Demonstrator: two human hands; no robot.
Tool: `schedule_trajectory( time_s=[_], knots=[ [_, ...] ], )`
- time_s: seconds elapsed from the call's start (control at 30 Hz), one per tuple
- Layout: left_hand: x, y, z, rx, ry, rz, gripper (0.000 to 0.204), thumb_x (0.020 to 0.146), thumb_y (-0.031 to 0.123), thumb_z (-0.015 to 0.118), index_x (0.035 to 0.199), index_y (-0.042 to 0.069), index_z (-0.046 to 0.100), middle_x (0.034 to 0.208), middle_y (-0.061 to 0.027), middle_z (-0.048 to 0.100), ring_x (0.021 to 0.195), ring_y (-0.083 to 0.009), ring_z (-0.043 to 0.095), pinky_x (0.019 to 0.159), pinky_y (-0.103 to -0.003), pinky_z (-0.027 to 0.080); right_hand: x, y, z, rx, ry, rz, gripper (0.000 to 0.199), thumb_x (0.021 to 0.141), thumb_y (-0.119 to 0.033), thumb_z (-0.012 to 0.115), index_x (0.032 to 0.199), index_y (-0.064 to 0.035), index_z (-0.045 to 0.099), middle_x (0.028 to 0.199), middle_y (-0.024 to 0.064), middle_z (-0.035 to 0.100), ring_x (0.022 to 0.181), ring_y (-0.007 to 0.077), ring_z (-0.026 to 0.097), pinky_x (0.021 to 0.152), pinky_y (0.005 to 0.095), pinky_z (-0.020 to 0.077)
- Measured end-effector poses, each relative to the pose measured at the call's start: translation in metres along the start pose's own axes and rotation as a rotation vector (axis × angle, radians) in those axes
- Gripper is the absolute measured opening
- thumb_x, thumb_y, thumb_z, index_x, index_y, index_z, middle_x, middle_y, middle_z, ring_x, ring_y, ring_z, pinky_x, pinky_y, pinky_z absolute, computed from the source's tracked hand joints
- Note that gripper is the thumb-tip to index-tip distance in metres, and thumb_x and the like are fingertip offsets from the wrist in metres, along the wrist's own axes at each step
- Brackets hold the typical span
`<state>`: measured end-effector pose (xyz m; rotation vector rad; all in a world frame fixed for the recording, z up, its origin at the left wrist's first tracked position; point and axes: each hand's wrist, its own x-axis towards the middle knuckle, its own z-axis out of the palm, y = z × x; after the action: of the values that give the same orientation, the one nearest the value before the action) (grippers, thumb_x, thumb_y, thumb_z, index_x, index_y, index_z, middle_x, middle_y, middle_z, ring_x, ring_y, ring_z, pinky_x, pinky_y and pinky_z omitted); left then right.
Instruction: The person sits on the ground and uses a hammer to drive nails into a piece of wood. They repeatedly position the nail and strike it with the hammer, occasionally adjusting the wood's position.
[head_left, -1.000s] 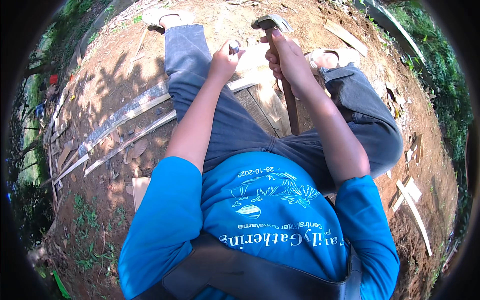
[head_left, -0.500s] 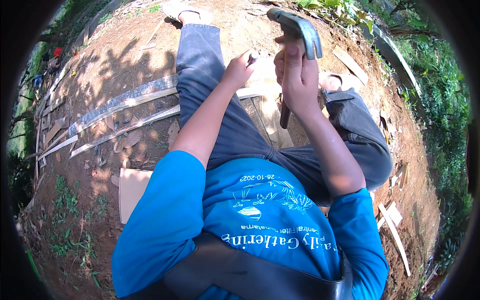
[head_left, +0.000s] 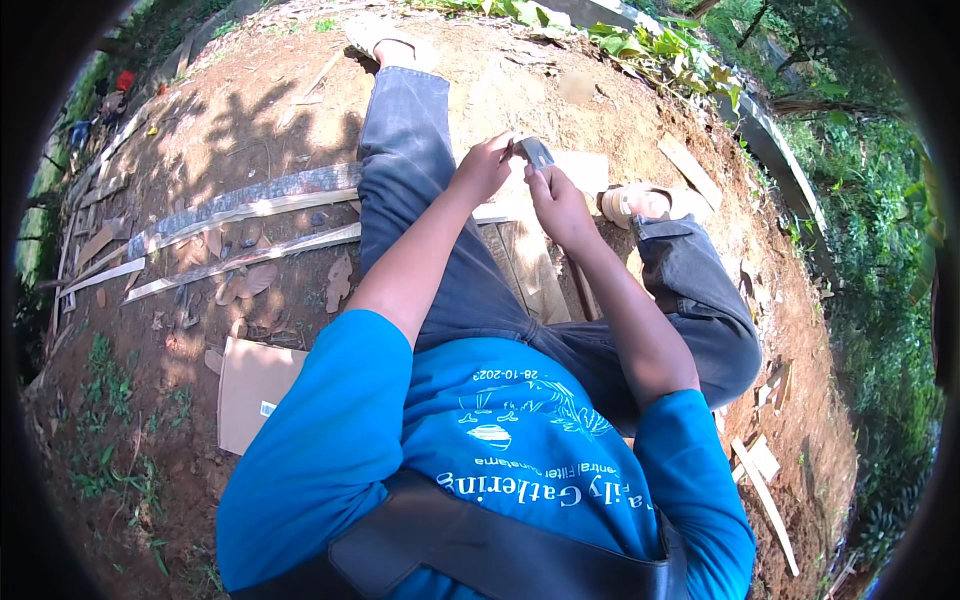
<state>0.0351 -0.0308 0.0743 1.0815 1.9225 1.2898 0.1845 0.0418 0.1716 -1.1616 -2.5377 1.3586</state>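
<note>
1. My right hand has its fingers wrapped around the brown handle of a grey metal claw hammer, which slants back toward my lap.
2. The hammer's head is right beside my left hand; I cannot tell whether they touch.
3. My left fingers are curled around a small dark object, mostly hidden.
4. Both hands are between my legs in faded dark jeans.
5. A long, rough-barked wooden strip lies on brown earth to my left.

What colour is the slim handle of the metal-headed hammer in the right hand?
Brown; the slim hammer handle shows best in the head camera's view.
</note>
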Motion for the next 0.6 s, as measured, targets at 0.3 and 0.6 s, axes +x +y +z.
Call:
schedule_trajectory(
  time_s=[0.3,0.6],
  knots=[
    [-0.001,0.000,0.002,0.087,0.029,-0.040,0.030,0.087,0.012,0.061,0.116,0.005,0.059,0.095,-0.0197,0.068,0.092,-0.0389,0.065,0.079,-0.044,0.052,-0.019,-0.058,-0.021,0.448,0.270,-0.278,0.046,0.104,-0.041,0.047,0.101,0.0031,0.059,0.066,-0.0002,0.051,0.055,0.0056,0.044,0.051,0.0242,0.0339],
    [0.002,-0.011,0.001,0.130,-0.007,-0.032,0.029,0.090,0.017,0.063,0.117,0.007,0.060,0.094,-0.0163,0.068,0.084,-0.0310,0.065,0.076,-0.038,0.050,-0.026,-0.089,-0.055,0.716,0.197,-0.305,0.044,0.105,-0.041,0.047,0.098,0.0011,0.059,0.062,0.0002,0.048,0.056,0.0081,0.044,0.052,0.0284,0.0364]
  ],
)
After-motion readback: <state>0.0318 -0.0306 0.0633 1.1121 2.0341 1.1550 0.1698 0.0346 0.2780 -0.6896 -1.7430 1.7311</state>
